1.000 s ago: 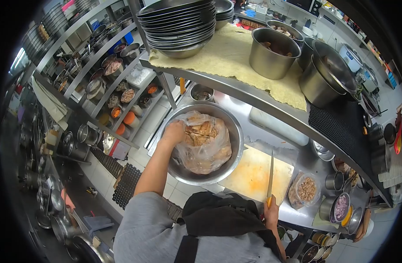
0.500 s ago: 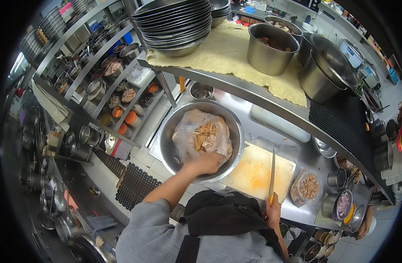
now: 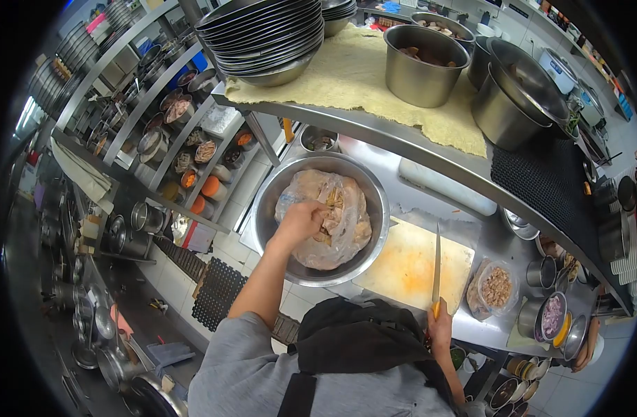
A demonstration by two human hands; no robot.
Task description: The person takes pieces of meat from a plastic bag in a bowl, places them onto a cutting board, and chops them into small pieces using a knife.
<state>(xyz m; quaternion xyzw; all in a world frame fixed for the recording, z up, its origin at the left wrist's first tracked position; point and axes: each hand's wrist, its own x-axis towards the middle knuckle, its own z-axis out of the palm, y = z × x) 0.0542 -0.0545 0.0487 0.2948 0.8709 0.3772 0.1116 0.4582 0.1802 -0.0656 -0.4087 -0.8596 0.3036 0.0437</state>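
Observation:
A large steel bowl (image 3: 266,257) holds a clear plastic bag (image 3: 353,201) filled with pale meat pieces (image 3: 323,236), which show through the bag's opening. My left hand (image 3: 302,222) is over the left side of the bag, its fingers closed at the edge of the opening, pinching the plastic. My right hand (image 3: 440,328) is wrapped round the yellow handle of a long knife (image 3: 437,267). The blade points away from me, over the right part of a stained white cutting board (image 3: 395,260).
Right of the board sits a bag of chopped meat (image 3: 495,286), near a bowl of chopped purple onion (image 3: 552,316). An overhead shelf (image 3: 346,118) carries stacked steel bowls (image 3: 263,48) and a deep pot (image 3: 424,69). Another person's hand (image 3: 586,347) shows at far right.
My left hand has moved from the bowl's near right side up and left to the bag's opening. The bag's edge has shifted, partly covering the meat. My right hand still holds the knife.

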